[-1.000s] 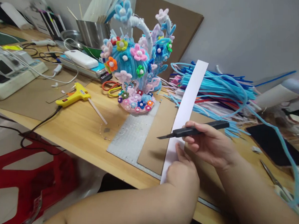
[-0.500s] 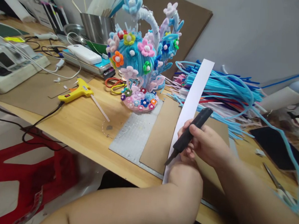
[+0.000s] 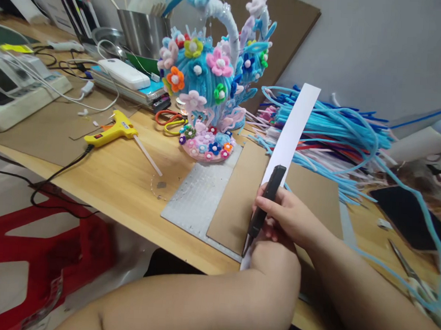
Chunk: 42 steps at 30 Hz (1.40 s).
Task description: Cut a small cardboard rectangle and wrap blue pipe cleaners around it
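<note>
My right hand (image 3: 282, 210) is closed around a black utility knife (image 3: 266, 202), held slanting with its thin tip pointing down. The tip is at the left edge of a long white strip (image 3: 292, 132), near the strip's front end. The strip lies across a brown cardboard sheet (image 3: 233, 200), which rests on a grey mat (image 3: 189, 198). My left hand (image 3: 273, 251) is bent at the wrist over the strip, just below my right hand. Its fingers are mostly hidden behind the wrist and my right hand.
A flower-covered pipe-cleaner ornament (image 3: 210, 80) stands behind the mat. A yellow glue gun (image 3: 113, 130) lies to the left, its cord trailing off the table. Blue pipe cleaners (image 3: 326, 126) are heaped at the back right. Scissors (image 3: 409, 273) and a dark phone (image 3: 412, 214) lie right.
My right hand has moved the knife down and slightly left, and the knife stands steeper. Its tip now reaches lower along the strip's edge. My left arm has barely moved.
</note>
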Available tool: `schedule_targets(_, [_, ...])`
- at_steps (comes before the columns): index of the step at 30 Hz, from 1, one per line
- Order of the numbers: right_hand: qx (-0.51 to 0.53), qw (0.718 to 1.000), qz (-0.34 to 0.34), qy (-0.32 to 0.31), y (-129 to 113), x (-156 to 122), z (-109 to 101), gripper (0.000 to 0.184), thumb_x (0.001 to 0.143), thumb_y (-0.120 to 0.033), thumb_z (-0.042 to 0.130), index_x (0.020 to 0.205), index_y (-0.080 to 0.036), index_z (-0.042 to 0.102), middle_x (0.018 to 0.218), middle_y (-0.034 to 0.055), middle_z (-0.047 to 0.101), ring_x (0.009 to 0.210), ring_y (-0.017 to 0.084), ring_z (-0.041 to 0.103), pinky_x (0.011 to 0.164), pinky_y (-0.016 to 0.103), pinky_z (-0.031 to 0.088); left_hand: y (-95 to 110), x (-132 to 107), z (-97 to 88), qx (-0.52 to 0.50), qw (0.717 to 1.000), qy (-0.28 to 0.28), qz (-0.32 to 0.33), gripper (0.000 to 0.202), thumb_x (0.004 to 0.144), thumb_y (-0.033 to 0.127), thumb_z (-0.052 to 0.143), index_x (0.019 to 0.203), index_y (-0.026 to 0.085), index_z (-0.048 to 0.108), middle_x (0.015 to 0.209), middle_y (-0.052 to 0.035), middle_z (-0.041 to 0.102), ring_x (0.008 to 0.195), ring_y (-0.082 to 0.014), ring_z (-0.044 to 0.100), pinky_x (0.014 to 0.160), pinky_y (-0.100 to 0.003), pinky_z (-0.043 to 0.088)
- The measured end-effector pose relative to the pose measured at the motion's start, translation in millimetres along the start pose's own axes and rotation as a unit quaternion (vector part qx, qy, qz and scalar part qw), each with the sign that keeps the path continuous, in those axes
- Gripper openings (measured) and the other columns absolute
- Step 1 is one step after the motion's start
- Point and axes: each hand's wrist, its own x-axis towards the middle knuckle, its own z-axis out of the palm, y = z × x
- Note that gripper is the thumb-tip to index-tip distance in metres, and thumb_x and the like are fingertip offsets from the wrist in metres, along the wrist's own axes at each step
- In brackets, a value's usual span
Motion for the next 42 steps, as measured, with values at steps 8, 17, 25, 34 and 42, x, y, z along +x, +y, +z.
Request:
schedule_targets(8, [-0.008,1.0,-0.006,-0.003,2,-1,-2,0.031,0.076,-0.045,0.064,0.083,-0.022,0.044,0.063,-0.0014,0.062,0.034,0.009,0.05,0.029,0.019,0.039,0,-1,2.1,-0.033,0.999,-0.032,0.018,0.033,0.074,0.02,0.06,0.104,0.012,0.069,0.122,-0.014,0.059,0.112,-0.0329,0.051,0.089,-0.043,0.048])
schedule_targets(17, [0.02,1.0,-0.002,-0.002,6,1,-5,0.028,0.077,-0.042,0.063,0.082,-0.023,0.044,0.064,-0.0021,0.06,0.035,0.008,0.049,0.029,0.018,0.038,6,4,10.5,-0.004,1.0,-0.025,0.002,0.042,0.075,0.019,0.059,0.115,0.008,0.062,0.124,-0.0151,0.057,0.109,-0.0326,0.052,0.091,-0.044,0.047])
schedule_targets(25, [0.027,1.0,-0.006,-0.008,6,1,-5,0.027,0.077,-0.041,0.063,0.081,-0.022,0.044,0.065,-0.0028,0.058,0.035,0.007,0.049,0.029,0.018,0.038,0,0,-3.1,0.002,0.998,-0.061,0.026,0.04,0.076,0.015,0.057,0.115,0.007,0.062,0.119,-0.0132,0.061,0.102,-0.0278,0.056,0.088,-0.039,0.049])
schedule_targets(34, [-0.011,1.0,-0.001,-0.005,3,-1,-4,0.031,0.076,-0.043,0.063,0.08,-0.021,0.042,0.063,-0.0024,0.058,0.034,0.008,0.049,0.03,0.018,0.039,-1,-7,-6.1,0.013,0.998,-0.058,0.038,0.038,0.077,0.019,0.056,0.113,0.008,0.063,0.118,-0.0149,0.061,0.097,-0.0281,0.057,0.083,-0.04,0.051])
schedule_targets(42, [-0.017,1.0,-0.008,-0.007,4,6,-6,0.029,0.076,-0.041,0.063,0.08,-0.021,0.043,0.065,-0.0025,0.059,0.033,0.007,0.049,0.027,0.015,0.036,0,3,-1.3,-0.011,0.997,-0.07,0.025,0.034,0.076,0.018,0.058,0.108,0.009,0.067,0.115,-0.0144,0.062,0.096,-0.0268,0.058,0.084,-0.038,0.05])
